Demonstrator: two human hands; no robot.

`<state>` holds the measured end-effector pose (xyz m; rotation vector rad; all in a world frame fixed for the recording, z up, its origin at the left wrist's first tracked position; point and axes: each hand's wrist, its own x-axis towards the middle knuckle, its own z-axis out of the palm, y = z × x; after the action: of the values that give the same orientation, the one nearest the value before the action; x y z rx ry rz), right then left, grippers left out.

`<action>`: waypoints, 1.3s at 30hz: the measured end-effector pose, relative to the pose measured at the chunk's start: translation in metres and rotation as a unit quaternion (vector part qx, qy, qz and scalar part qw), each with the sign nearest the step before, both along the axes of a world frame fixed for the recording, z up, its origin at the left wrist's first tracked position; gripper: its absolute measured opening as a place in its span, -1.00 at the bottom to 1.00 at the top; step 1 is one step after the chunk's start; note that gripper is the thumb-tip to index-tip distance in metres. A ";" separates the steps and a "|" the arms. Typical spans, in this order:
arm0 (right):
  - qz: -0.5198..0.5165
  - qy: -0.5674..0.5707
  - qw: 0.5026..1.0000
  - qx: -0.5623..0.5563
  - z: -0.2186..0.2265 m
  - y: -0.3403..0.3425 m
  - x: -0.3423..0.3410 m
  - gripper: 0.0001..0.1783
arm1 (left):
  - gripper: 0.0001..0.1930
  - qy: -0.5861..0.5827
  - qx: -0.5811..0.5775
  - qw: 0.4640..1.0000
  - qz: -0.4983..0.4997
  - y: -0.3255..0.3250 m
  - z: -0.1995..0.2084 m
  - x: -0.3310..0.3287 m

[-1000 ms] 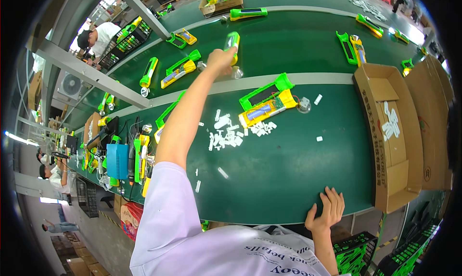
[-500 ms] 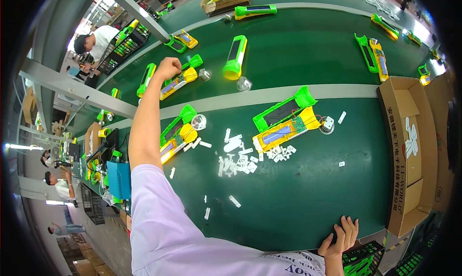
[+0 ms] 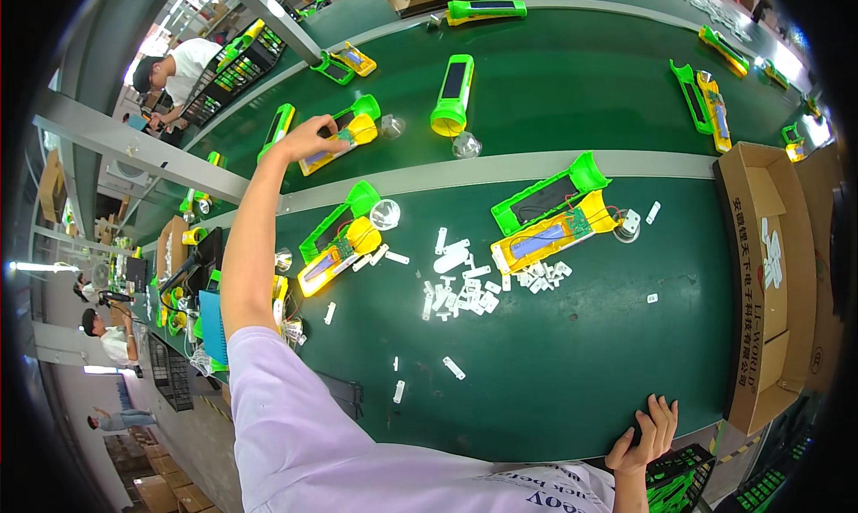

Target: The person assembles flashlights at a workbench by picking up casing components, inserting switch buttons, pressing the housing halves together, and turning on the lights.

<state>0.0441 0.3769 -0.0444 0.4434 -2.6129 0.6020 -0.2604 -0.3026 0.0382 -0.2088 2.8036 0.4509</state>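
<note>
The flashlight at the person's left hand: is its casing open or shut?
Open: the green half-shell lies beside the yellow half-shell, whose battery and circuit board show uncovered near the left hand.

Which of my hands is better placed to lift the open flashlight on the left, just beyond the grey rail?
Probably your left hand: its fingers are at that open flashlight, though their grip is unclear. Your right hand rests at the near edge of the green table, well to the right.

Green workbenches (image 3: 572, 370) and opened torches (image 3: 362, 130) show an assembly workshop.
</note>
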 end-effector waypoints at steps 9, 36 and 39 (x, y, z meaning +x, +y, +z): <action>0.006 0.017 1.000 -0.006 0.003 -0.002 0.000 -0.70 | -0.40 0.117 -0.078 0.990 -0.027 0.010 -0.016 0.032; 0.007 0.009 1.000 -0.021 0.001 -0.001 0.000 -0.73 | -0.51 0.045 -0.050 0.995 -0.074 0.171 0.071 0.248; 0.025 -0.029 0.999 0.018 -0.002 0.005 0.002 -0.72 | -0.72 0.134 -0.004 0.988 -0.076 0.147 0.077 0.188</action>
<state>0.0458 0.3818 -0.0467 0.5108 -2.6793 0.5919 -0.0721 -0.1560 0.1151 0.0699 3.0550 0.4633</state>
